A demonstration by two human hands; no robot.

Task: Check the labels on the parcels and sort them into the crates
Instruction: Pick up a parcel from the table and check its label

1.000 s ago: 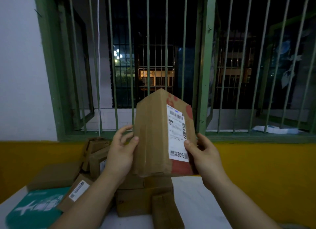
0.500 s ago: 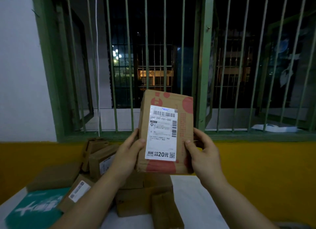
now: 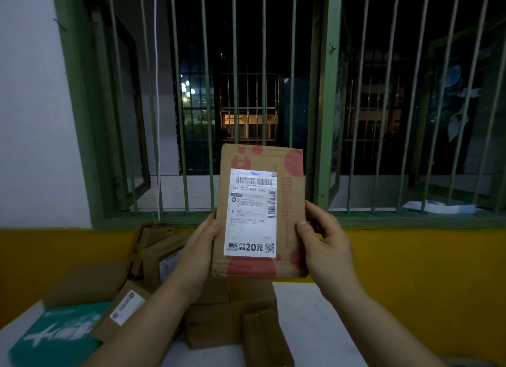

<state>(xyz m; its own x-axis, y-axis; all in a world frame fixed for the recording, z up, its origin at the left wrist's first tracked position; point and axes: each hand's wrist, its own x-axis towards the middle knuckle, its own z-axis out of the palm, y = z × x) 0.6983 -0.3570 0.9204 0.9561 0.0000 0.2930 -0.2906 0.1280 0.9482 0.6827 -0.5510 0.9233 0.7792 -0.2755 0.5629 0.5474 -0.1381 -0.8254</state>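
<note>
Parcel in brown cardboard with red round printing [image 3: 290, 175] — one flat rectangular box — is being held upright in the air above the white table [image 3: 309, 325], in front of the green barred window [image 3: 327, 92]. Its broad face is turning toward the camera, and one white shipping label [image 3: 251, 212] is sitting on that face, showing two barcodes, one square code and large print near its lower edge.

Two hands are gripping it. The left hand [image 3: 198, 253] is clasping the left edge, thumb lying on the front beside the label, other fingers hidden behind the box. The right hand [image 3: 327, 246] is clasping the right edge, thumb pressing on the front face and fingers curling round behind.

Below, more parcels are lying in a loose heap on the table: about six plain brown cardboard boxes [image 3: 230, 323] can be counted, though the arms are covering part of the pile, so the count is uncertain. One of them is bearing a small white label [image 3: 126, 307]. One teal parcel with white printing [image 3: 57, 336] is lying at the near left corner. Behind the table the wall is showing a yellow band [image 3: 424, 270].
</note>
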